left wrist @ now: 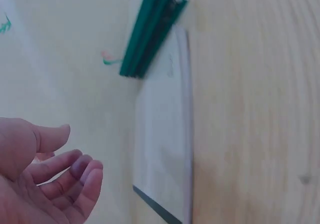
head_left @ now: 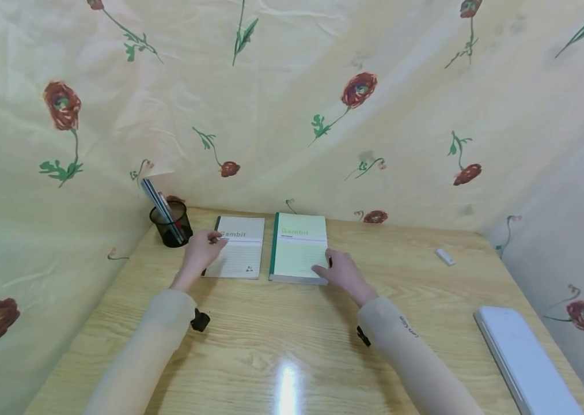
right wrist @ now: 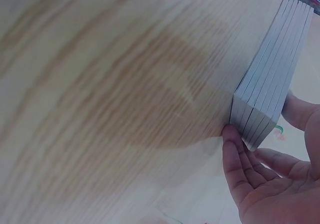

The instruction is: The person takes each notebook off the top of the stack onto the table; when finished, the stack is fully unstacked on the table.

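Note:
A stack of notebooks with green spines lies at the back middle of the wooden table, the top cover pale green and lettered "Gambit". My right hand grips its near right corner; in the right wrist view the thumb is on one face of the notebook stack and the fingertips are at the edge by the tabletop. Just left lies a white notebook with a dark spine. My left hand is over its left side, fingers loosely curled, and the left wrist view has nothing between thumb and fingers.
Left of the notebooks stands a black mesh pen cup with several pens. A small white block lies on the right of the table, and a long white case at the near right. Behind hangs a flowered cloth.

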A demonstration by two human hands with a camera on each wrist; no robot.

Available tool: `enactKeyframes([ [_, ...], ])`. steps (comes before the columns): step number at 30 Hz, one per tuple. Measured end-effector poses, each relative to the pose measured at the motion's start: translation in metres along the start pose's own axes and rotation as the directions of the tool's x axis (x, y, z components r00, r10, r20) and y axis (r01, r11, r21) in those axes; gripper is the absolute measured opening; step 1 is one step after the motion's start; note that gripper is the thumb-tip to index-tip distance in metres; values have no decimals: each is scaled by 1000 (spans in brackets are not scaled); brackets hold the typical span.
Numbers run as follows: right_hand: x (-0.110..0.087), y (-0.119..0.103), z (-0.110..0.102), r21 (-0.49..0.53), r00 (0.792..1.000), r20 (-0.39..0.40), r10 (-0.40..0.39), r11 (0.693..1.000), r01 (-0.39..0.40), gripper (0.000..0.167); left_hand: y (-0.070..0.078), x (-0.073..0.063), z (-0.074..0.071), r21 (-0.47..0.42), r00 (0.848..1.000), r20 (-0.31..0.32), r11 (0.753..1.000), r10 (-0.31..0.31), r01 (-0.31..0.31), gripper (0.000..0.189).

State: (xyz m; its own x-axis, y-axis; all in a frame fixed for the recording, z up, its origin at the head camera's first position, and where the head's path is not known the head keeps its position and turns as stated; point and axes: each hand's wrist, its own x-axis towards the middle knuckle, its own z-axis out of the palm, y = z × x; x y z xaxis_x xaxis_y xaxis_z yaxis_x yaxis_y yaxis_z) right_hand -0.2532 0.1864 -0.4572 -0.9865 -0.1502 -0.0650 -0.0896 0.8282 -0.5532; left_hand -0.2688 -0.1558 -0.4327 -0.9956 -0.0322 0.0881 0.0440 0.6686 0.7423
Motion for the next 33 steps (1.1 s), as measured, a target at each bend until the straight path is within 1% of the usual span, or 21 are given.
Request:
enactKeyframes([
  [2, 0, 0, -1, -1, 1000, 3, 6, 1000, -6, 49, 10, 1, 3, -35, 999, 4, 998, 43, -42, 32],
  [4, 0, -1, -1, 1, 1000, 5, 10, 1000, -10, 55, 18, 2, 9, -58, 997, 13, 996, 73, -72, 31],
  [7, 1, -1, -1, 10, 1000, 2, 16, 1000, -16, 63, 27, 3, 21, -86, 995, 47, 992, 93, -89, 31],
  [10, 1, -3, -2, 17, 1000, 1, 25, 1000, -25, 68, 33, 1, 37, -119, 992, 96, 990, 85, -74, 33],
  [12, 1, -3, -1, 20, 999, 1, 35, 999, -35, 70, 35, -1, 48, -147, 989, 126, 988, 71, -52, 34],
  [17, 1, -4, 0, 47, 998, -2, 63, 997, -63, 73, 37, -5, 75, -181, 986, 157, 983, 60, -31, 33],
  [21, 0, -2, 0, 105, 997, -1, 73, 992, -73, 78, 39, -11, 90, -159, 978, 193, 986, 78, -47, 33],
  [23, -1, -2, 0, 122, 997, -9, 77, 990, -75, 75, 41, -14, 94, -141, 976, 204, 989, 80, -51, 32],
  [29, 2, 1, 0, 95, 994, -64, 92, 992, -86, 46, 41, -20, 99, -130, 978, 190, 990, 81, -57, 26],
  [33, 2, 2, 1, 85, 992, -85, 88, 993, -80, 40, 40, -21, 101, -140, 977, 187, 987, 102, -77, 23],
])
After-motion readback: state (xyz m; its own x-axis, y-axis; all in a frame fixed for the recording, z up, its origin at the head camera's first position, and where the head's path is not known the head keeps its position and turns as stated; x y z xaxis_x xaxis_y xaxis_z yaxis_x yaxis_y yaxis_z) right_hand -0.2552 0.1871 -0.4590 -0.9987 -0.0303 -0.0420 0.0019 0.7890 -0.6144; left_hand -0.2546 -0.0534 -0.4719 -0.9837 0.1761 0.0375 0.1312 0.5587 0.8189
